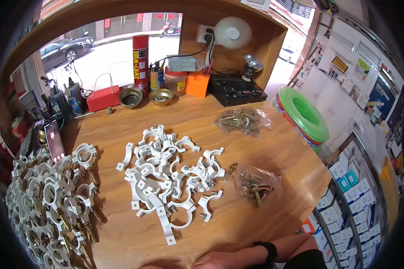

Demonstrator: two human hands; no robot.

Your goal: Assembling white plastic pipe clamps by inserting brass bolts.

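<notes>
My right hand (pixel 216 261) lies at the bottom edge of the view, cut off by the frame, so its fingers do not show. Its forearm comes in from the lower right and wears a black wristband (pixel 268 251). The hand rests near the front edge of the wooden table (pixel 256 148) and touches no part that I can see. Just beyond it lies a loose pile of white plastic pipe clamps (pixel 168 175). A small clear bag of metal bolts (pixel 258 183) sits to the pile's right. My left hand is out of view.
A heap of clamps with bolts fitted (pixel 54 197) covers the table's left edge. A second bag of bolts (pixel 243 120) lies farther back. Two metal bowls (pixel 131 97), a red spray can (pixel 140 60), a black device (pixel 238 89) and a green hose coil (pixel 303 114) line the back and right.
</notes>
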